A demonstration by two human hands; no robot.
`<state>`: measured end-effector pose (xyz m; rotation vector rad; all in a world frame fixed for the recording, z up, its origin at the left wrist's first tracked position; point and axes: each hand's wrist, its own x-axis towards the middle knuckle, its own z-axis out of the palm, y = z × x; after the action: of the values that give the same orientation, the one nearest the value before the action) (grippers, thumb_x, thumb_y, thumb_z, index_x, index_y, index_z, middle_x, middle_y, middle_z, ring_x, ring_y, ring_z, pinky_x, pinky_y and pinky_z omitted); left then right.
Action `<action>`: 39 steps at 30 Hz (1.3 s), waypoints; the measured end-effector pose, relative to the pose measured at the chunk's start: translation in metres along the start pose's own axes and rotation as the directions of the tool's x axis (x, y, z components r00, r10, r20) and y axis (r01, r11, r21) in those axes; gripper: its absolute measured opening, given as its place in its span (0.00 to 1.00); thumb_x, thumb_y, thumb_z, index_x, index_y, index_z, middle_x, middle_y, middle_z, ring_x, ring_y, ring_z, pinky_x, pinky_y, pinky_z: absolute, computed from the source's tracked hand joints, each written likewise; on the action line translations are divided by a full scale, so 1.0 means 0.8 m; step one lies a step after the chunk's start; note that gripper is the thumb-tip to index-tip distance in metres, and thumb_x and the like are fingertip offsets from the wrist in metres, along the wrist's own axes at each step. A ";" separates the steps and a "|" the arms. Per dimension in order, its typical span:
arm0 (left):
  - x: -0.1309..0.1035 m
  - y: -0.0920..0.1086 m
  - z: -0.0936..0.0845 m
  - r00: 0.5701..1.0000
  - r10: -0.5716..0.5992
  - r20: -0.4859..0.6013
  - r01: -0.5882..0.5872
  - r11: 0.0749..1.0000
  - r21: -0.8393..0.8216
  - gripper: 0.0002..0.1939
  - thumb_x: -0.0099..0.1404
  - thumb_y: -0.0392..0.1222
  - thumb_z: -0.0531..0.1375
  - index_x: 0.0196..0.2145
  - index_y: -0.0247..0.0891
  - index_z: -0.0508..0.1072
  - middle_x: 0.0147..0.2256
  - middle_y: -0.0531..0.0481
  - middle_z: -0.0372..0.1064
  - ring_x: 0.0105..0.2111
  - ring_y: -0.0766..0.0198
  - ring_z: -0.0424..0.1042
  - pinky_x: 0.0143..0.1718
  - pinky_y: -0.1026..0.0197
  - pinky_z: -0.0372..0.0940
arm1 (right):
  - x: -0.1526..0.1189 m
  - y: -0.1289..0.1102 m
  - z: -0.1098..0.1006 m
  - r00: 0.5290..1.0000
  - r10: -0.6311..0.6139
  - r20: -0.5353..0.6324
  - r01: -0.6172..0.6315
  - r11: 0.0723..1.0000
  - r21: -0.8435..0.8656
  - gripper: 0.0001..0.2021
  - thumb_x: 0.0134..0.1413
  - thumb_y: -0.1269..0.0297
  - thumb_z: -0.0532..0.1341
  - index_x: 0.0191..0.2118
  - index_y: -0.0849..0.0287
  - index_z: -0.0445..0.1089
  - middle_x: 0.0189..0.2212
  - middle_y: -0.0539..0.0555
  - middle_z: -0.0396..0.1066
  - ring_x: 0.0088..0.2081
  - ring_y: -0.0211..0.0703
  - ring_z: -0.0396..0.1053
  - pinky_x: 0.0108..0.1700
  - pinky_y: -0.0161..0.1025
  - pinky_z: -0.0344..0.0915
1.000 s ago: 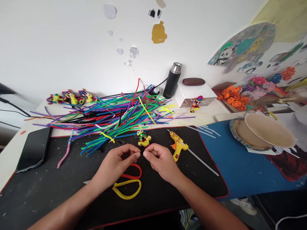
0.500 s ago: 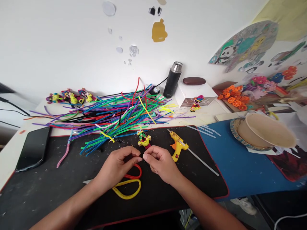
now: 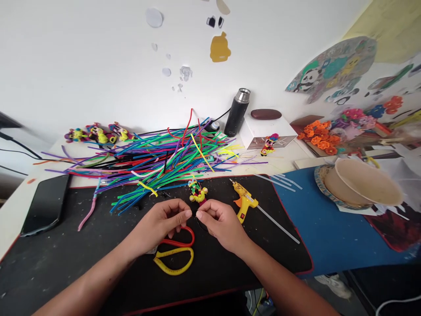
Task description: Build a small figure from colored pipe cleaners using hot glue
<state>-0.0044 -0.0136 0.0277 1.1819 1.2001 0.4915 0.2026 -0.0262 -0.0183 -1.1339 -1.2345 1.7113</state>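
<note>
Above the black mat (image 3: 226, 267), my right hand (image 3: 221, 224) pinches a thin black pipe cleaner (image 3: 201, 224), its dark strand curving below the fingers. My left hand (image 3: 169, 221) is closed too, thumb against forefinger, close beside the right fingertips. Whatever lies in that pinch is lost against the dark mat. Just beyond both hands lies a small pipe-cleaner figure (image 3: 197, 193) with a yellow and maroon body and a green head. Scissors (image 3: 174, 263) with one red and one yellow handle lie under my left hand, blades covered by it.
A yellow glue gun (image 3: 245, 201) with a long glue stick lies to the right. Behind the hands spreads a heap of coloured pipe cleaners (image 3: 164, 153). A phone (image 3: 46, 202) rests at left; a black flask (image 3: 237, 112), white box (image 3: 268, 131) and beige bowl (image 3: 365, 180) stand farther back.
My left fingertips have drawn slightly left, away from the right ones, and a small gap shows between them. The right hand has barely moved. The view has shifted a little.
</note>
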 end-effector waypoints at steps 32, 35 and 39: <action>0.005 0.003 0.007 1.000 -0.002 0.003 0.002 0.998 -0.064 0.23 0.57 0.63 0.69 0.32 0.38 0.74 0.22 0.56 0.66 0.21 0.68 0.61 0.20 0.67 0.55 | -0.012 -0.016 -0.010 0.998 0.052 -0.044 -0.050 0.997 0.051 0.19 0.59 0.46 0.67 0.40 0.60 0.76 0.16 0.40 0.58 0.17 0.31 0.52 0.20 0.32 0.48; 0.011 0.010 0.019 0.996 0.033 0.082 -0.025 0.995 -0.099 0.21 0.60 0.60 0.69 0.33 0.38 0.74 0.26 0.52 0.72 0.22 0.68 0.65 0.22 0.67 0.58 | -0.029 -0.019 -0.034 0.980 0.071 -0.184 -0.060 0.996 0.068 0.19 0.59 0.46 0.68 0.39 0.60 0.76 0.14 0.39 0.54 0.15 0.31 0.49 0.19 0.31 0.45; 0.025 0.020 0.053 0.975 0.122 0.183 -0.113 0.992 -0.060 0.15 0.63 0.54 0.66 0.33 0.39 0.77 0.32 0.48 0.77 0.32 0.60 0.74 0.34 0.60 0.69 | -0.064 -0.022 -0.074 0.916 0.153 -0.372 -0.111 0.985 0.131 0.22 0.58 0.44 0.69 0.42 0.62 0.75 0.14 0.38 0.53 0.15 0.29 0.45 0.18 0.30 0.40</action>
<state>0.0447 -0.0098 0.0288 1.2331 0.9560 0.4848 0.2768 -0.0492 0.0021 -1.4300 -0.8307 1.5358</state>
